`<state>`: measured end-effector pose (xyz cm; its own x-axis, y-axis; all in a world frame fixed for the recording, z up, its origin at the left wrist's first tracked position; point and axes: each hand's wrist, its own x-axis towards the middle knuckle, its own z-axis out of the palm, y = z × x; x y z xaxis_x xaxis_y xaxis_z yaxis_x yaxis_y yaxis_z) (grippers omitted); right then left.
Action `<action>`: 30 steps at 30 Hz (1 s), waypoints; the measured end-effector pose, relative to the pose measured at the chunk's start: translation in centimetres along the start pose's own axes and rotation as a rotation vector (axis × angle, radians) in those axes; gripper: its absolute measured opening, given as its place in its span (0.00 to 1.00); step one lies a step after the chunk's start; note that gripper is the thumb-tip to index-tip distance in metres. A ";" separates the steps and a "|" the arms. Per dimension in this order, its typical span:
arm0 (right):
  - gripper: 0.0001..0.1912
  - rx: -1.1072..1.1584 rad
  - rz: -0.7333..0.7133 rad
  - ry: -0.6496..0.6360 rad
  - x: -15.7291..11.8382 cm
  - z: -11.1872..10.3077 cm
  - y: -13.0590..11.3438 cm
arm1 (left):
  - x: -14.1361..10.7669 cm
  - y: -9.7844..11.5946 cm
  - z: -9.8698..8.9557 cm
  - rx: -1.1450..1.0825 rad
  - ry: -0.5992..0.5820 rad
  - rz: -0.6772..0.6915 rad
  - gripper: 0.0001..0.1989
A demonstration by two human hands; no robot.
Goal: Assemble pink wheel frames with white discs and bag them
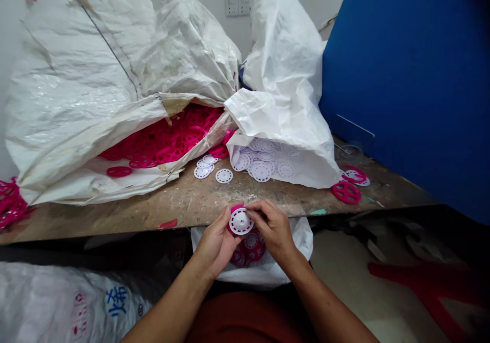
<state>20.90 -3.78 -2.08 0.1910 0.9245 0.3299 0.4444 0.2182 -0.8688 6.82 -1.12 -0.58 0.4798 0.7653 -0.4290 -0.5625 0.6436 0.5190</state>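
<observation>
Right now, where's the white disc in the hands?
Head view, lower centre: the white disc sits on a pink wheel between the left hand and right hand.

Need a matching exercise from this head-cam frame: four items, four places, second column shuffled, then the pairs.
Items:
1. White disc on a magenta wheel
2. Heap of magenta plastic wheels
3. Heap of white perforated discs
4. Loose magenta wheel

Places:
A. On the wooden bench, right of the sacks
B. Inside the woven sack
C. Between the left hand and right hand
D. In the white sack's mouth

Pairs: 1-C, 2-B, 3-D, 4-A
</observation>
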 end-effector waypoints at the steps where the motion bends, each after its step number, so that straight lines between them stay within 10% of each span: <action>1: 0.05 -0.010 -0.013 0.004 0.0 0.1 0.0 | 0.0 -0.1 0.0 -0.001 -0.005 0.009 0.11; 30: 0.11 0.255 0.188 -0.074 -0.2 0.3 0.7 | -0.6 -1.0 0.5 0.189 -0.097 0.156 0.14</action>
<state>20.94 -3.73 -2.85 0.1803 0.9743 0.1347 0.1720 0.1036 -0.9796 7.45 -2.28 -0.45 0.4647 0.8451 -0.2644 -0.5037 0.4979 0.7060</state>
